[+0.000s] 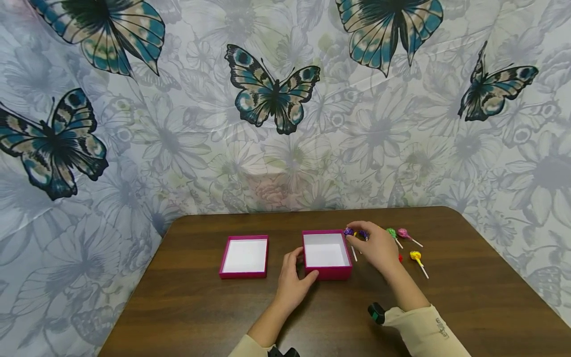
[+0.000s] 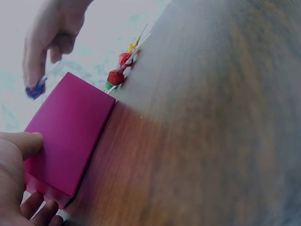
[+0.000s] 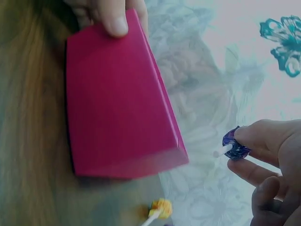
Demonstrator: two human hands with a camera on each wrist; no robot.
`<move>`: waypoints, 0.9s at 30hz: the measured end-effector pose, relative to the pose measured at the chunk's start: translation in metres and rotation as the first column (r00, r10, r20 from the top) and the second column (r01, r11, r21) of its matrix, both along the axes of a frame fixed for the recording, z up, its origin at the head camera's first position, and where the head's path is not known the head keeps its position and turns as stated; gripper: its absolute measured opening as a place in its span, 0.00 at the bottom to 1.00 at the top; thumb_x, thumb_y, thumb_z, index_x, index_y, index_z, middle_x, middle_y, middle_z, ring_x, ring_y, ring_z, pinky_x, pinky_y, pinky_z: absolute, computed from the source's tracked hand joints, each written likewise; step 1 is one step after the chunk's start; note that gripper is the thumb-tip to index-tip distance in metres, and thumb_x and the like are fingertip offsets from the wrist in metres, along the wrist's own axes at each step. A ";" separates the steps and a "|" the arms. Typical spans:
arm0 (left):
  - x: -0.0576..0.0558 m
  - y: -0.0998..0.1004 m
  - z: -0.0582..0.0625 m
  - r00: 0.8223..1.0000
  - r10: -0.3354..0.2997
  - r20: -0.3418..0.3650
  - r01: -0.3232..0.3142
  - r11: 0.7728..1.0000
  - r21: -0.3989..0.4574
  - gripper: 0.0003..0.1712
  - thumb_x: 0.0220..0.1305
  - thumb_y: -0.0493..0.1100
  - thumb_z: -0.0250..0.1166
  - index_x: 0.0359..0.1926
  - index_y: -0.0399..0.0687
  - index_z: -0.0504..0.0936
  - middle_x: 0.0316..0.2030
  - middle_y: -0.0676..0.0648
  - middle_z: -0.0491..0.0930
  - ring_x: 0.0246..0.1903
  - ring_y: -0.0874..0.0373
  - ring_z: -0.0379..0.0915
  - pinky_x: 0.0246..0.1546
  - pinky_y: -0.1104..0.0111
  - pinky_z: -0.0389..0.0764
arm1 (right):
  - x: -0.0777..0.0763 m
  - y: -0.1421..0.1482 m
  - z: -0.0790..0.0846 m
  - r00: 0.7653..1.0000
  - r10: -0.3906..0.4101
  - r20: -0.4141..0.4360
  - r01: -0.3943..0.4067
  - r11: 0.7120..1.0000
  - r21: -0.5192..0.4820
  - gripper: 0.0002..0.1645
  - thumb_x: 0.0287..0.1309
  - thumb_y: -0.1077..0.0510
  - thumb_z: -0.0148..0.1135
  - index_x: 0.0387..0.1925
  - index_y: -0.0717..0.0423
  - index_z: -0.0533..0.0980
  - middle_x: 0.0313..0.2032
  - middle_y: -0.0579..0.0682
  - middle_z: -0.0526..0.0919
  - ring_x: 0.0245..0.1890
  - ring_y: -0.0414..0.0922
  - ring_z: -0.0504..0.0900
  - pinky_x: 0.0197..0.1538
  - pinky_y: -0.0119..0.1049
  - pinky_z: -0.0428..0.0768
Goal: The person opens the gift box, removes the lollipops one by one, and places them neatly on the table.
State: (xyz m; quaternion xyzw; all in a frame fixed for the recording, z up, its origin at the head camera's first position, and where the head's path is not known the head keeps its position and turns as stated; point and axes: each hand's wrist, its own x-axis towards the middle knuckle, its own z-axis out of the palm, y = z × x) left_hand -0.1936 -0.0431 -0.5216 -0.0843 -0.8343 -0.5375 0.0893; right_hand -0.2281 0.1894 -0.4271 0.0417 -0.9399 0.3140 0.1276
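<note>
My right hand [image 1: 374,245] pinches a purple-wrapped lollipop [image 1: 348,231] by its candy head, beside the right wall of a magenta box [image 1: 330,273]. In the right wrist view the lollipop [image 3: 236,145] sits between thumb and fingers with its white stick showing, raised off the table. The box stands upright without its lid, its white inside facing up. My left hand [image 1: 292,282] grips the box's front left corner, thumb on the front wall and fingers along the left side. The left wrist view shows that thumb [image 2: 28,143] against the magenta wall.
A shallow magenta lid [image 1: 244,257] with a white inside lies left of the box. Right of the box lie several lollipops: green [image 1: 391,232], pink [image 1: 403,233], yellow [image 1: 416,256] and red [image 1: 400,258], partly behind my right hand. A butterfly-patterned cloth [image 1: 276,163] hangs behind the wooden table [image 1: 187,307].
</note>
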 end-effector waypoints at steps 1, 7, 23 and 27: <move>0.000 0.000 0.000 1.000 0.000 0.000 0.000 1.000 0.000 0.39 0.59 0.48 0.72 0.69 0.50 0.67 0.60 0.49 0.70 0.59 0.53 0.70 0.58 0.56 0.73 | 0.001 0.003 -0.001 1.000 -0.005 0.005 0.005 1.000 0.000 0.18 0.59 0.47 0.69 0.51 0.41 0.82 0.47 0.50 0.87 0.38 0.49 0.81 0.31 0.35 0.71; 0.000 0.000 0.000 1.000 -0.005 0.001 0.005 1.000 -0.003 0.39 0.59 0.48 0.72 0.69 0.49 0.66 0.61 0.48 0.70 0.60 0.52 0.70 0.59 0.55 0.73 | 0.008 0.017 -0.010 0.999 -0.023 0.022 0.022 0.999 0.037 0.18 0.59 0.46 0.69 0.50 0.43 0.83 0.51 0.52 0.86 0.49 0.55 0.83 0.36 0.43 0.76; 0.001 0.000 0.001 0.999 -0.005 0.039 0.005 1.000 0.005 0.40 0.59 0.48 0.72 0.70 0.51 0.66 0.61 0.50 0.70 0.61 0.54 0.69 0.61 0.54 0.72 | 0.013 0.031 -0.045 0.988 -0.097 0.117 0.085 0.991 0.104 0.17 0.55 0.43 0.71 0.46 0.40 0.84 0.37 0.47 0.87 0.32 0.44 0.80 0.28 0.36 0.69; 0.000 0.001 0.001 1.000 -0.001 0.031 0.001 1.000 0.001 0.40 0.59 0.49 0.72 0.70 0.51 0.66 0.61 0.50 0.70 0.61 0.54 0.69 0.60 0.55 0.72 | 0.013 0.032 -0.051 0.989 -0.098 0.111 0.085 0.990 0.113 0.15 0.54 0.44 0.72 0.44 0.38 0.84 0.33 0.43 0.85 0.32 0.42 0.79 0.29 0.36 0.69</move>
